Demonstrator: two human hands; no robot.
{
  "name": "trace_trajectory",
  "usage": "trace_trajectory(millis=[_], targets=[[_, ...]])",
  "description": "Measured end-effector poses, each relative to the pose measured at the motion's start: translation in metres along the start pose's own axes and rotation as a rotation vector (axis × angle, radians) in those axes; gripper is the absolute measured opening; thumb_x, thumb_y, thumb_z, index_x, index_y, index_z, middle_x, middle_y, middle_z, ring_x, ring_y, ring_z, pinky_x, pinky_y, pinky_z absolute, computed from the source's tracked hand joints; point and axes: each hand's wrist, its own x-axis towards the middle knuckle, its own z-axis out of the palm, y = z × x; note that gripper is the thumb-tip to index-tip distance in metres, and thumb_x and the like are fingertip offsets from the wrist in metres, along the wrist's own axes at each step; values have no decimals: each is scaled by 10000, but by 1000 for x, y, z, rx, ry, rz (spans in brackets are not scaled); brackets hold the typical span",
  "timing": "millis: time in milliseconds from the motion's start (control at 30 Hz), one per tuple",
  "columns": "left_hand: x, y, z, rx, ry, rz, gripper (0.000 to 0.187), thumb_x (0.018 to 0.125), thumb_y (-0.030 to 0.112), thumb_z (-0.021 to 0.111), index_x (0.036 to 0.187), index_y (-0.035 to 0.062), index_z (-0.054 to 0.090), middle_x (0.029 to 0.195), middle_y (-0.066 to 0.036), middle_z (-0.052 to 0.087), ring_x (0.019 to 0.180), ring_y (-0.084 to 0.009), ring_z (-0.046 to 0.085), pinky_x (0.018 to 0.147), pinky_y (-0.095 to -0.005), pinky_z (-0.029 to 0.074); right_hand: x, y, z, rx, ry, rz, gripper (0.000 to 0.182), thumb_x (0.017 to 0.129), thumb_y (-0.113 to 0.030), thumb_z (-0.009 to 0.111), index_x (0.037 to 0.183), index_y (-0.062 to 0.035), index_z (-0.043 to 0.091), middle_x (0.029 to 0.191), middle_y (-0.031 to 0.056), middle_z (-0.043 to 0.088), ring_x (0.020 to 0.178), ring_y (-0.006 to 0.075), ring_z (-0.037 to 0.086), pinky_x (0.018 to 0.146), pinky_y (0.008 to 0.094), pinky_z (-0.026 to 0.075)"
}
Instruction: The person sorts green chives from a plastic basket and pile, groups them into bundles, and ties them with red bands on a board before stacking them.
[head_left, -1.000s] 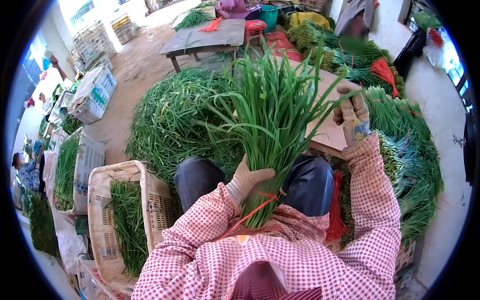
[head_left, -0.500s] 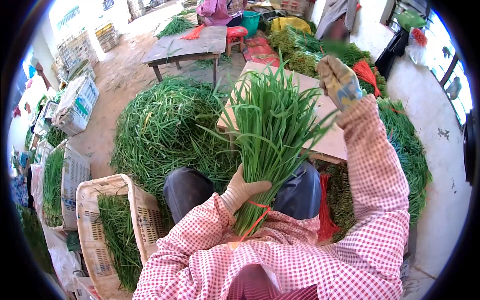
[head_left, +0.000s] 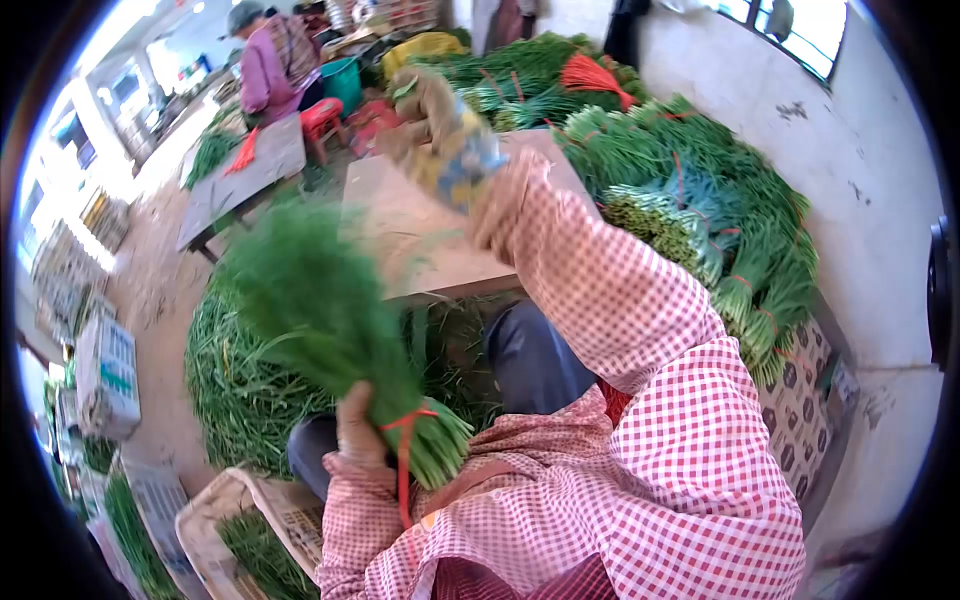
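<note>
My left hand [head_left: 360,430], in a light glove, is wrapped round a bunch of long green leafy stalks [head_left: 320,295]. The leaves point up and left and are smeared by motion; the pale cut ends face my lap. A red tie [head_left: 408,425] circles the bunch near those ends, with a loose tail hanging down. My right hand [head_left: 435,140], in a stained yellow and blue glove, is raised over the light board [head_left: 400,250], its fingers curled. A speck of green shows by its fingertips, but I cannot tell what it holds.
A heap of loose green leaves [head_left: 240,390] lies left of my knees, behind a white crate [head_left: 215,495]. Tied bunches [head_left: 690,200] are piled at right along the wall, with red ties [head_left: 595,78] on top. A person [head_left: 275,60] sits beyond a low table [head_left: 245,180].
The view has turned to the right. My left hand has tilted the bunch over to the left. My right hand has moved left, from beside the board to over it.
</note>
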Motion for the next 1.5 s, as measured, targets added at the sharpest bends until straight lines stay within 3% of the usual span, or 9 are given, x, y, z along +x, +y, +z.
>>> trace_trajectory(millis=[67, 167, 500, 700, 867, 1000, 1100, 1300, 1500], targets=[[10, 20, -13, -104, 74, -21, 546, 854, 368, 648, 1262, 27, 522, 1177, -155, 608, 999, -320, 616, 923, -472, 498, -34, -15, -14, -127, 71, -129, 460, 851, -286, 635, 1225, -47, 512, 1074, 214, 647, 976, 334, 641, 778, 455, 495], [26, 46, -2, -55, -10, -81, 563, 880, 468, 601, 1229, 30, 541, 1148, -145, 621, 993, -322, 611, 916, -475, 492, -84, -13, -27, -422, -1124, 466, 764, 845, -611, 560, 1366, -70, 420, 1276, 204, 554, 1116, 342, 588, 964, 438, 454], [28, 33, 147, -27, -308, 51, 537, 913, 338, 591, 1362, 83, 442, 1303, -122, 531, 1192, -301, 514, 1015, -453, 425, -76, -112, -87, -388, -835, 621, 959, 700, -509, 776, 1389, 20, 370, 1297, 232, 526, 1173, 333, 549, 978, 381, 447], [24, -9, 147, 327, -441, -7, 967, 671, 349, 848, 1444, 172, 296, 1347, -81, 453, 1245, -289, 471, 1003, -451, 408, -119, -71, -165, 522, -372, 747, 740, 704, -164, 788, 1356, -53, 456, 1147, 98, 647, 1050, 191, 608, 905, 334, 487], [49, -68, 135, 97, -823, -227, 956, 784, 570, 694, 1483, 117, 227, 1402, -74, 420, 1249, -288, 463, 1070, -429, 349, -151, -84, -174, 880, -378, 1167, 712, 707, -167, 784, 1337, -47, 474, 1100, 74, 659, 916, 145, 647, 794, 292, 528], [35, -84, 141, -20, -546, -205, 774, 845, 636, 564, 1387, 101, 431, 1344, -73, 509, 1230, -261, 475, 1074, -431, 361, -157, -84, -164, 149, -630, 870, 880, 718, -472, 775, 1374, -6, 417, 1225, 200, 597, 1202, 286, 534, 1007, 390, 409], [31, -86, 137, -15, -470, -148, 675, 894, 592, 524, 1329, 78, 479, 1272, -90, 561, 1154, -266, 532, 1032, -427, 407, -180, -83, -170, -107, -378, 813, 992, 694, -562, 752, 1375, 56, 378, 1121, 272, 621, 1081, 332, 608, 909, 378, 477], [31, -81, 156, 27, -386, -202, 592, 888, 487, 605, 1297, 71, 505, 1233, -90, 591, 1133, -257, 554, 1028, -428, 419, -238, -84, -167, 4, -398, 672, 1174, 629, -657, 752, 1421, 69, 278, 1278, 273, 528, 1213, 345, 521, 992, 371, 419], [-3, -98, 222, 178, -821, -337, 580, 863, 419, 654, 1292, 57, 506, 1242, -97, 592, 1109, -260, 583, 1023, -426, 439, -239, -108, -211, 66, -178, 584, 1156, 599, -607, 799, 1419, 33, 295, 1273, 234, 521, 1226, 341, 501, 1018, 377, 394]])
